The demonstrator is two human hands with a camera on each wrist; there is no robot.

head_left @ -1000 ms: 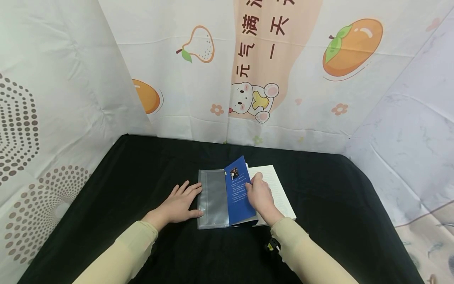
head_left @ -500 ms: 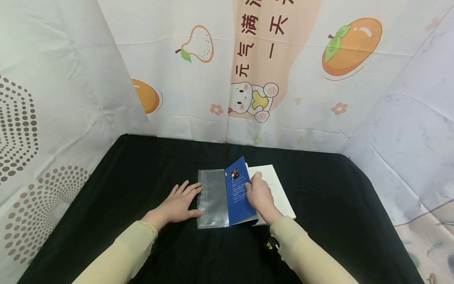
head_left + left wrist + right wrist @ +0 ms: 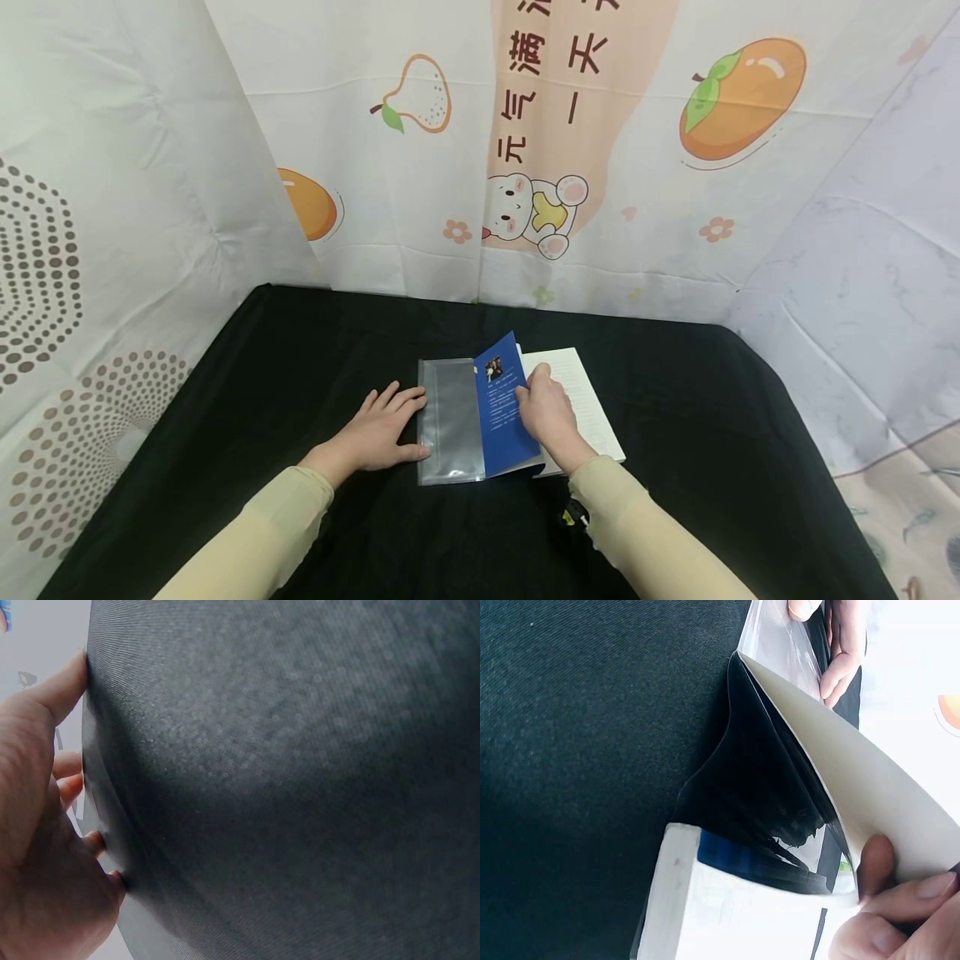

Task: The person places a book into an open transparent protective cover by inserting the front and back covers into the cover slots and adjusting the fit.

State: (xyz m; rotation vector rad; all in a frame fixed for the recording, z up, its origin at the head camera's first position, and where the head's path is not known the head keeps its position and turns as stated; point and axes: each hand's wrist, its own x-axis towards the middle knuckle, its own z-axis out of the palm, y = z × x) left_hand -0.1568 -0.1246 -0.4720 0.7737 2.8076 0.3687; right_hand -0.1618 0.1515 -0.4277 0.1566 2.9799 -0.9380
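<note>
An open book lies on the black cloth, its white pages to the right. Its blue cover flap stands tilted up, with a small photo and white print on it. My right hand pinches the flap's right edge between thumb and fingers; the pale inner side of the flap shows in the right wrist view. Left of the flap a clear plastic book cover lies flat. My left hand, fingers spread, rests with its fingertips and thumb on that cover's left edge.
Black cloth covers the table all round the book. A small black and yellow object shows below the right wrist, partly hidden by the sleeve. Printed white curtains hang behind and at the sides.
</note>
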